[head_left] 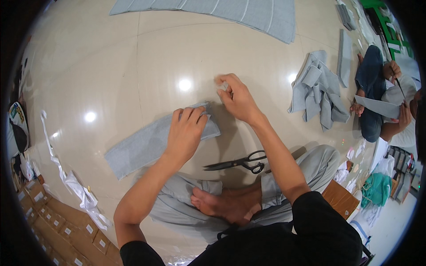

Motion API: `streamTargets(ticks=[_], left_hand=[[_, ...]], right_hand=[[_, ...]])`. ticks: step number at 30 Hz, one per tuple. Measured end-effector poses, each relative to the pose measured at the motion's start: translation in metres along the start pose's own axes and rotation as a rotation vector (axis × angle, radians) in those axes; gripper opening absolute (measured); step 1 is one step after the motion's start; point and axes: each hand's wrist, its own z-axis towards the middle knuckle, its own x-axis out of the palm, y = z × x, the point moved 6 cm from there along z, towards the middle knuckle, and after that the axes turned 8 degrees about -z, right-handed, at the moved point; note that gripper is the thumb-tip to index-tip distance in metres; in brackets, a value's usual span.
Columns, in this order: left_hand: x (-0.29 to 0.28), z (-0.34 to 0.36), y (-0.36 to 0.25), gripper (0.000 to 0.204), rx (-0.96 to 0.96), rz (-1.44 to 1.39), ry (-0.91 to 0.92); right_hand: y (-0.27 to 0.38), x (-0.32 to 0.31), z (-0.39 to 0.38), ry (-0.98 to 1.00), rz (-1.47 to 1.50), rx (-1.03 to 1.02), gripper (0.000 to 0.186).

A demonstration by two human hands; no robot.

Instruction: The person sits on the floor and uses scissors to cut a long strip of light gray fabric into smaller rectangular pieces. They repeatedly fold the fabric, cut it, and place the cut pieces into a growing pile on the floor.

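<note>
A stack of long grey cloth strips (140, 146) lies slantwise on the floor in front of me. My left hand (186, 133) presses down on its right end, fingers bent over the far edge and the thumb hidden. Raised beyond that end, my right hand (235, 95) is closed, its fingertips smeared by motion. A small pale grey scrap (224, 86) shows between its fingers; its exact kind is unclear. Black-handled scissors (237, 164) rest on the floor between the stack and my crossed legs, blades pointing left.
A rumpled grey cloth pile (317, 91) lies to the right, beside a folded strip (344, 57). Wide grey cloth (213, 11) spreads at the far side. Another person (377, 97) sits at the right, holding cloth and a dark tool. Cardboard boxes (66, 226) stand lower left, near white scraps (75, 186).
</note>
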Motion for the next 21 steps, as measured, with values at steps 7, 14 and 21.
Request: streamTargets(ticks=[7, 14, 21], left_hand=[[-0.003, 0.002, -0.001, 0.026, -0.052, 0.005, 0.011], [0.0, 0.003, -0.004, 0.024, -0.03, 0.01, 0.05], [-0.002, -0.007, 0.002, 0.029, -0.003, -0.032, -0.081]], right_hand=[[0.006, 0.011, 0.004, 0.159, -0.069, -0.178, 0.016], [-0.001, 0.006, 0.01, 0.248, -0.127, -0.036, 0.016], [-0.003, 0.003, -0.014, -0.011, -0.053, -0.042, 0.017]])
